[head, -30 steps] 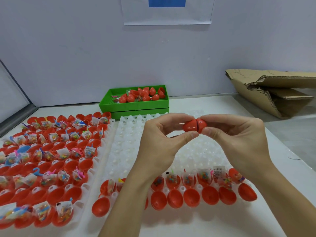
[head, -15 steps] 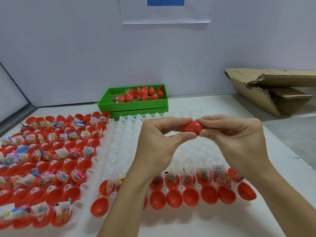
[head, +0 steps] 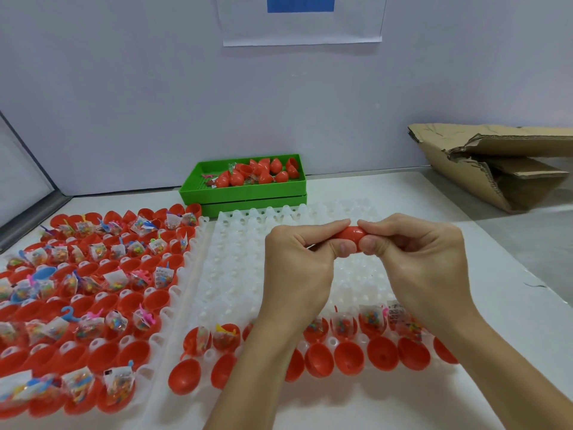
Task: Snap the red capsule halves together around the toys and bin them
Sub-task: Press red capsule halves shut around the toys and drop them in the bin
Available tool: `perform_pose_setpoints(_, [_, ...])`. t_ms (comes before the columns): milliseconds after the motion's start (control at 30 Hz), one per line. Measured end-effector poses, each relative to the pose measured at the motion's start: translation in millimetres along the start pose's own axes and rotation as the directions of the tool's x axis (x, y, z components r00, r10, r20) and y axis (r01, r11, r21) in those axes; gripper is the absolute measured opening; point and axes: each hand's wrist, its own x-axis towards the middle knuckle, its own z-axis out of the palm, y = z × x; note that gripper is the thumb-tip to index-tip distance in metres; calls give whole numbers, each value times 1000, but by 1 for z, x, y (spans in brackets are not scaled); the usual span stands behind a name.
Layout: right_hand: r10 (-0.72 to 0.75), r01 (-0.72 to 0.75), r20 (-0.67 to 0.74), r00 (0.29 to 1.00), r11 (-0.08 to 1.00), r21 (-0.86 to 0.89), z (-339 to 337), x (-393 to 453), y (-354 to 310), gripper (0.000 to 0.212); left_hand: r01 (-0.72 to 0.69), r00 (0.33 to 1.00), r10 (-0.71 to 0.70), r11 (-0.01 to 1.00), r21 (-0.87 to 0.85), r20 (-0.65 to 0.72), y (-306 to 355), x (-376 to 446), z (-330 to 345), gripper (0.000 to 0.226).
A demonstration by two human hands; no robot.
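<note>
Pinching one red capsule (head: 349,239) from both ends, the left hand (head: 297,268) and the right hand (head: 418,259) held it in the air above the white tray (head: 248,274), thumbs and curled fingers closed round its two halves. No gap showed between the halves, so this one looked shut or very nearly so, though the fingers hid most of the seam. It had not been binned. The green bin (head: 242,193) at the back of the table held a modest heap of closed capsules, which was the finished part. Much remained: the white tray kept a near row of toy-filled halves (head: 344,328) with empty halves (head: 348,356) in front, and the left tray (head: 93,290) was crowded with open halves and bagged toys.
</note>
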Motion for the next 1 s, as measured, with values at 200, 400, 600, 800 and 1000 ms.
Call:
perform_pose_setpoints(200, [-15,37,159,987,990,-133,-6,6,-5,29,64,998,-63,997,-47,26,-3,3,-4,22])
perform_pose_setpoints(400, [17,7,191,981,992,-124,-16,7,-9,31,87,988,-77,994,-72,132,2,4,-8,16])
perform_pose_setpoints(600, [24,-14,135,991,997,-73,-16,9,-14,20,76,974,-66,996,-40,218,4,2,-7,38])
perform_pose_setpoints(800, [58,-53,133,989,998,-42,-15,8,-20,23,21,985,-12,999,-48,170,5,4,-7,24])
perform_pose_setpoints(1000, [89,-90,132,987,996,1,-16,9,-18,24,-14,993,15,1000,-13,117,4,3,-5,33])
